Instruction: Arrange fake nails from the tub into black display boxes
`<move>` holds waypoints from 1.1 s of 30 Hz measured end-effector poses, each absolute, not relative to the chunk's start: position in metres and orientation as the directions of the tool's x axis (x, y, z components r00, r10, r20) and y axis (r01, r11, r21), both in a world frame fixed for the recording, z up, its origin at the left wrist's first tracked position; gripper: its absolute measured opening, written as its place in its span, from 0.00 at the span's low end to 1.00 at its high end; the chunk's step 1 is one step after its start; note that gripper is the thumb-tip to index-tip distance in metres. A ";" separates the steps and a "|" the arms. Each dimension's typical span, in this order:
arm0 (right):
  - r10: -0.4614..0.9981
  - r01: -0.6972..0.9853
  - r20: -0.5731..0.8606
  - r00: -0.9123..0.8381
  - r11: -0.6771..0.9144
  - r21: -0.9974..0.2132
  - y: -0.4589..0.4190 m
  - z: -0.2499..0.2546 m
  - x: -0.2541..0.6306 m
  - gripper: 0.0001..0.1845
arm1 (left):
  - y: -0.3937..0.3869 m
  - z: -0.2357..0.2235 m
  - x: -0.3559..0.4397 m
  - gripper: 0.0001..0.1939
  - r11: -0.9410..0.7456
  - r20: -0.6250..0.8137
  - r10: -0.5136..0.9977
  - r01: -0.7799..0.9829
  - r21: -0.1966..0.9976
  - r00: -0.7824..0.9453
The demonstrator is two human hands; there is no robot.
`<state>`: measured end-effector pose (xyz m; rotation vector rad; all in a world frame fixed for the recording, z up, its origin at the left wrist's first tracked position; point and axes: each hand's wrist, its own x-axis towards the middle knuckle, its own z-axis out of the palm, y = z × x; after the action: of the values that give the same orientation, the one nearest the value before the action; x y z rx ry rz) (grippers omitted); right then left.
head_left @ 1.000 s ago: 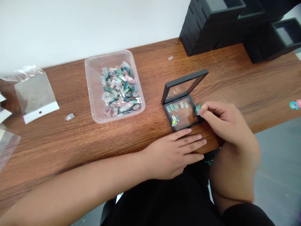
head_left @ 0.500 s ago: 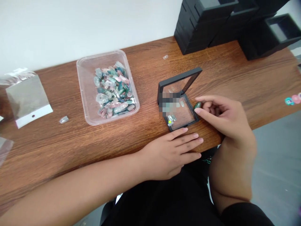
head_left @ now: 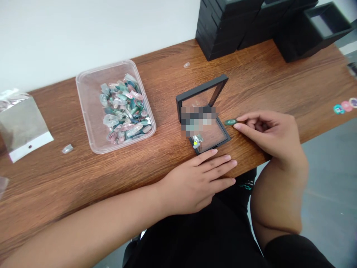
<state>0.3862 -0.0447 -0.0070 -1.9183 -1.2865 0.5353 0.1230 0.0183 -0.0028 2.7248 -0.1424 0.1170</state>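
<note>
brown tabletop point(head_left: 165, 89) below, a green nail point(head_left: 230, 122) juts leftward from the pinching right hand point(head_left: 275, 134), left hand point(head_left: 193, 182) spread.

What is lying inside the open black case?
Inside the open black case, small pale pieces lie near the left front corner. The rear left part is hidden by pixelation, so I cannot tell what lies there.

The right hand point(head_left: 275, 134) has drawn slightly away from the black hinged display frame point(head_left: 202, 88). Its green false nail point(head_left: 230, 122) has turned, now pointing toward the frame.
</note>
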 end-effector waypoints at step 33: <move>0.890 0.748 0.288 0.352 -0.083 -0.659 -0.051 -0.017 0.387 0.06 | 0.014 0.009 0.079 0.27 -0.945 0.183 0.277 0.302 -0.126 0.943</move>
<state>0.3870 -0.0514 -0.0174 -1.8643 -1.4339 0.2400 0.0789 0.0141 0.0091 3.2467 0.4870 0.2696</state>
